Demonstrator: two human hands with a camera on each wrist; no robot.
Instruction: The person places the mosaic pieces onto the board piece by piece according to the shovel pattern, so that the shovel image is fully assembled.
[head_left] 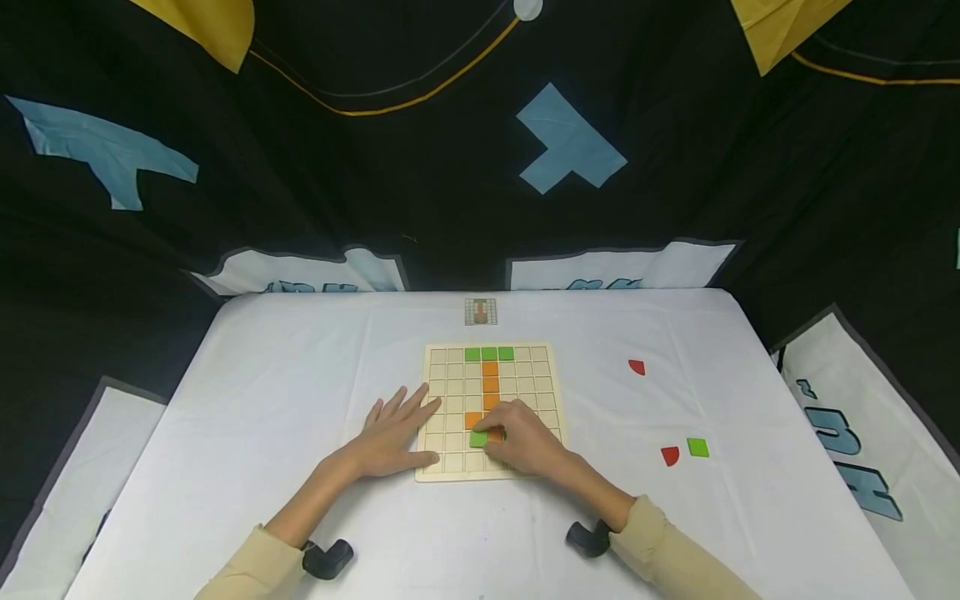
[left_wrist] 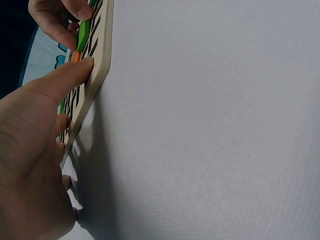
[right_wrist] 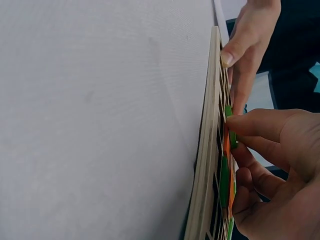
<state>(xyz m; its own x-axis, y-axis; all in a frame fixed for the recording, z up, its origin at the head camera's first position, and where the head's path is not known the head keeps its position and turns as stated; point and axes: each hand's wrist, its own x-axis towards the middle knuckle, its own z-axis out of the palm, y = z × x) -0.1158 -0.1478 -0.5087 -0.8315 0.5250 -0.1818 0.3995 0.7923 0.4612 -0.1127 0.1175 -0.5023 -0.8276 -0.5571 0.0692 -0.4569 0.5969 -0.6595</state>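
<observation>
A light wooden grid board (head_left: 453, 467) lies on the white table. A row of green square tiles (head_left: 490, 354) fills cells near its far edge, with a column of orange square tiles (head_left: 491, 385) running down from it. My right hand (head_left: 525, 439) pinches a green square tile (right_wrist: 231, 131) between thumb and fingers, low over the board beside an orange tile (head_left: 473, 421). Another green tile (right_wrist: 224, 182) sits on the board near that hand, hidden from above. My left hand (head_left: 393, 433) rests with spread fingers on the board's left edge, its thumb (left_wrist: 82, 70) touching the near corner area.
To the right on the table lie two red quarter-round pieces, a far one (head_left: 637, 367) and a nearer one (head_left: 670, 456), and a loose green tile (head_left: 698, 447). A small picture card (head_left: 481, 312) of a grid pattern lies beyond the board. Black patterned cloth (head_left: 450, 183) hangs behind.
</observation>
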